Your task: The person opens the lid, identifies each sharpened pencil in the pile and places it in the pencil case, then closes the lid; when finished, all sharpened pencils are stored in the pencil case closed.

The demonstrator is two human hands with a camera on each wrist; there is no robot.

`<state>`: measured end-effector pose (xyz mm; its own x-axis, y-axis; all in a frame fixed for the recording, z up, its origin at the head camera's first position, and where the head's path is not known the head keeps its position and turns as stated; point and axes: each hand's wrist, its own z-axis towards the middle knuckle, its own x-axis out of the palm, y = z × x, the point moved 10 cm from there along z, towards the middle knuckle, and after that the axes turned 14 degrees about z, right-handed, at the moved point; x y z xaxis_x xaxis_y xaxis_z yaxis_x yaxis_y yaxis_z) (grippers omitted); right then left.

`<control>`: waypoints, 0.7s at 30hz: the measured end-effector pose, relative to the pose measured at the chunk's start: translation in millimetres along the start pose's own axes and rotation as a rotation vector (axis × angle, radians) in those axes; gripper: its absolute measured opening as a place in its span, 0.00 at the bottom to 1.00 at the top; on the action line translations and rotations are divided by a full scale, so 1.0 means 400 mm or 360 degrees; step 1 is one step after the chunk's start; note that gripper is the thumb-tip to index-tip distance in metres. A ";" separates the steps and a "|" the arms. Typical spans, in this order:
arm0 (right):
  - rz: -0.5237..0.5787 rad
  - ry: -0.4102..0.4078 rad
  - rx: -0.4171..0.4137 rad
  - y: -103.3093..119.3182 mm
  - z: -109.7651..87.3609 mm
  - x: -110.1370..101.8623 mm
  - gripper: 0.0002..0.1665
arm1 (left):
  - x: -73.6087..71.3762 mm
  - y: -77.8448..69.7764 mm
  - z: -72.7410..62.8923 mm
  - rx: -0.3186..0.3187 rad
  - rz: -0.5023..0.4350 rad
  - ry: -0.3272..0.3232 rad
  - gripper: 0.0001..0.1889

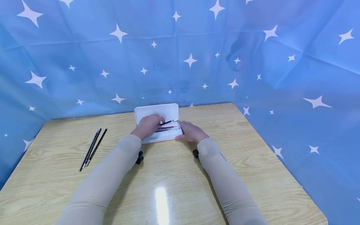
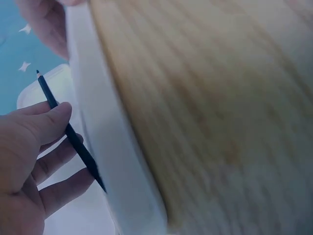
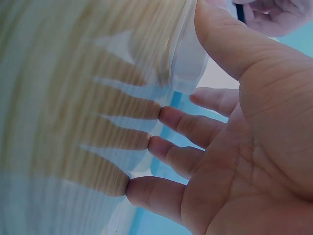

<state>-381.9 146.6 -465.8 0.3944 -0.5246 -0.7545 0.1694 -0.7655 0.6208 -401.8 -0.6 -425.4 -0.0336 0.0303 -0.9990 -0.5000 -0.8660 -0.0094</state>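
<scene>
A white pencil case lies near the back of the table, its lid raised against the back. Inside it are a red pencil and a dark pencil. Over the case, my left hand pinches a black pencil between thumb and fingers; its sharpened tip points up in the left wrist view. My right hand rests at the case's right end, thumb along the front wall. In the right wrist view its spread, nearly straight fingers touch the table beside the case.
Several dark pencils lie side by side on the left of the wooden table. A blue curtain with white stars hangs behind the table and along its sides.
</scene>
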 end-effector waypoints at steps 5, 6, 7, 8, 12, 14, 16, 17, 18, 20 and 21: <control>-0.0025 0.0009 0.0035 -0.002 0.001 0.002 0.55 | 0.012 -0.012 -0.001 0.0019 0.0102 0.0028 0.11; -0.0028 0.0010 0.0037 -0.003 0.001 0.003 0.55 | 0.013 -0.012 -0.001 0.0021 0.0112 0.0027 0.11; -0.0026 0.0012 0.0034 -0.002 0.002 0.003 0.55 | 0.014 -0.011 -0.003 0.0026 0.0118 0.0023 0.11; -0.0024 0.0012 0.0030 -0.001 0.001 0.003 0.55 | 0.014 -0.009 -0.004 0.0022 0.0118 0.0020 0.10; -0.0012 0.0007 0.0015 0.001 0.003 0.002 0.54 | 0.003 0.001 -0.013 0.0013 0.0118 -0.0033 0.09; -0.0010 0.0003 0.0015 0.000 0.003 0.001 0.55 | -0.007 0.007 -0.018 0.0012 0.0105 -0.0068 0.09; -0.0007 0.0001 0.0012 0.000 0.005 0.001 0.54 | -0.019 0.014 -0.025 0.0012 0.0088 -0.0094 0.09; -0.0004 -0.0001 0.0011 0.000 0.005 0.001 0.54 | -0.025 0.018 -0.029 0.0010 0.0078 -0.0104 0.09; -0.0004 -0.0004 0.0010 -0.001 0.005 0.001 0.54 | -0.031 0.023 -0.033 0.0005 0.0072 -0.0114 0.09; 0.0005 -0.0009 0.0010 -0.001 0.004 0.001 0.53 | -0.044 0.034 -0.041 0.0002 0.0068 -0.0138 0.09; 0.0006 -0.0011 0.0010 0.000 0.004 0.001 0.53 | -0.050 0.041 -0.046 -0.0004 0.0071 -0.0150 0.10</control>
<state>-383.2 146.0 -466.3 0.3887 -0.5299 -0.7537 0.1620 -0.7660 0.6221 -393.4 -24.4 -406.5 -0.1373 0.0385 -0.9898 -0.4941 -0.8687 0.0347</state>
